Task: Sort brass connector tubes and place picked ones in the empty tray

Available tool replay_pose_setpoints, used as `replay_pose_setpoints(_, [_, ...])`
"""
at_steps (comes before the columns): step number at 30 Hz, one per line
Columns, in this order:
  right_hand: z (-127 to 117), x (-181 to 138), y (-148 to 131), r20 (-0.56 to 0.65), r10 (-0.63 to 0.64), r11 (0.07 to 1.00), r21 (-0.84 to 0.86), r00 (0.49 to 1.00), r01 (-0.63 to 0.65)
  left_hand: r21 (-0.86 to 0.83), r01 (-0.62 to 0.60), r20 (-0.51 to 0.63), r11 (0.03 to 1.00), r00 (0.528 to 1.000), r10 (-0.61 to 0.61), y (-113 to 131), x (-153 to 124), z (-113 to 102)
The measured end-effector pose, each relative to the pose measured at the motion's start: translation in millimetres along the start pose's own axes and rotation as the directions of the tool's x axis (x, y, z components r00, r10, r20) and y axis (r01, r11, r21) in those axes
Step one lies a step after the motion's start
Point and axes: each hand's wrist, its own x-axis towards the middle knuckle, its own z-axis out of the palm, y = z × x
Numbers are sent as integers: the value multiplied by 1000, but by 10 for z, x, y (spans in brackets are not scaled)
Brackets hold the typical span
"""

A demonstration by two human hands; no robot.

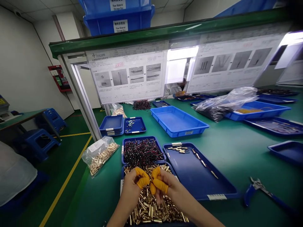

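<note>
My left hand (133, 186) and my right hand (163, 184) are held close together over a blue tray heaped with brass tubes (151, 211). Both wear orange finger cots on thumb and fingertips. The fingers of each hand are curled and pinched toward each other; what they pinch is too small to make out. Just beyond them sits a blue tray of red and black wires (142, 151). To the right lies a wide blue tray (201, 179) with a few finished wire pieces (180, 149) near its far edge.
A plastic bag of brass tubes (100, 154) lies left on the green table (236, 151). Blue-handled pliers (260, 187) lie at right. Stacked and single blue trays (178, 121) stand farther back, one under a plastic bag (222, 104). A seated person (177, 88) works behind hanging instruction sheets (129, 75).
</note>
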Motion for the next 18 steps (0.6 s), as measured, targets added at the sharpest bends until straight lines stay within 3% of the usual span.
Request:
replay_pose_setpoints(4, [-35,-7,-70,18,26,998,58,1000,-26,17,-37,10,999,999,37,6,-2,-15])
replay_pose_setpoints(7, [-110,-6,-100,-15,37,999,9,999,-37,184,-33,32,982,999,28,-5,1,-63])
replay_pose_setpoints(9, [-171,-3,-109,-91,42,999,-6,995,-43,360,-66,102,930,994,31,-30,-1,-102])
replay_pose_setpoints(12, [-233,2,-123,-186,63,998,-12,980,-66,541,-215,263,813,961,80,-100,-12,-130])
replay_pose_setpoints(18, [-192,18,-106,-208,48,988,-131,977,-76,612,-368,369,700,916,159,-194,-15,-59])
